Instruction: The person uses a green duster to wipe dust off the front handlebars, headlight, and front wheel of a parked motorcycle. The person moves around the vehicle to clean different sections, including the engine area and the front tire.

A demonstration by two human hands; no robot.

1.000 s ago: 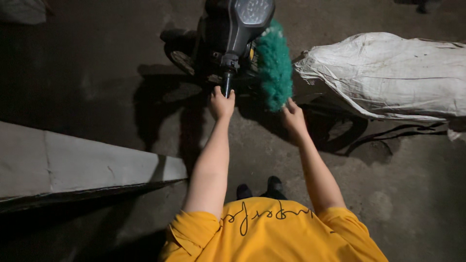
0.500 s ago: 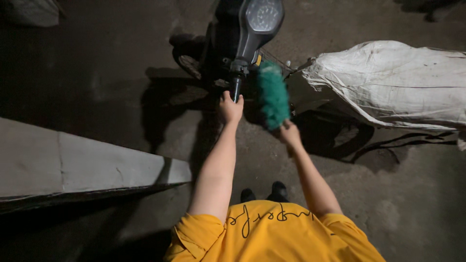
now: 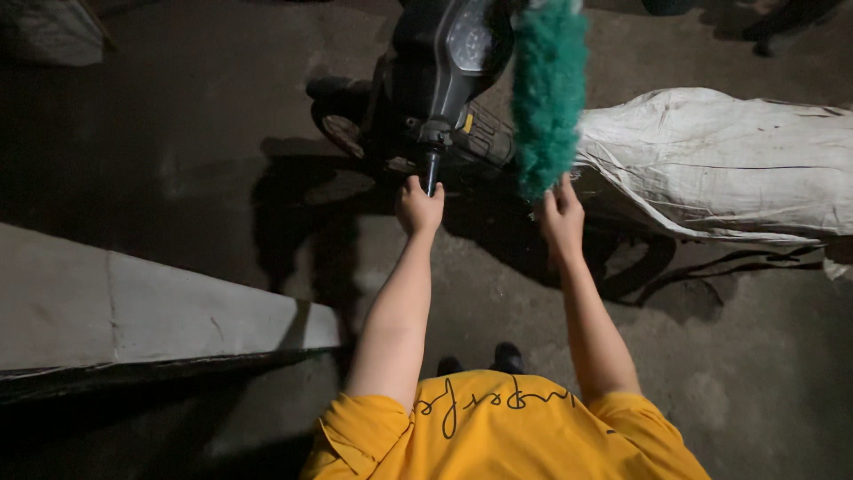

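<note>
1. Dim concrete floor [image 3: 178,178]; a white sack [image 3: 729,160] lies at 2 o'clock.
2. Left hand [image 3: 419,206] is closed round the motorbike [image 3: 444,80] handlebar grip at 12 o'clock.
3. Right hand [image 3: 562,213] is closed on the green duster [image 3: 548,89], held upright at 1 o'clock.
4. Keep the bike steady; sweep lightly.

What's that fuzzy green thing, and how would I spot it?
Find the dark motorbike parked at the top. Just right of its dial, the right hand holds up a duster. It is shaggy and teal green, unlike the pale sack beside it.
</note>
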